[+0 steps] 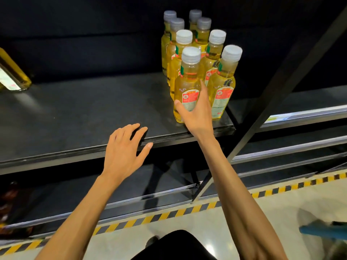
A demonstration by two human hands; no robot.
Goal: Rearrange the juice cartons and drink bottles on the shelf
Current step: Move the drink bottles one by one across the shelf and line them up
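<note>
The right hand grips the front bottle near the front right corner of the shelf; the left hand, fingers spread, rests on its front edge.

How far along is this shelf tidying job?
Looks done: eight bottles stand in two rows at the shelf's right end. In hand: the right hand grips the front-left bottle; the left hand is open at the shelf edge. Left: a yellow container at far left sits apart; no cartons visible.

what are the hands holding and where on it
Right hand grips the front yellow plastic bottle round its labelled lower body; left hand holds nothing.
</note>
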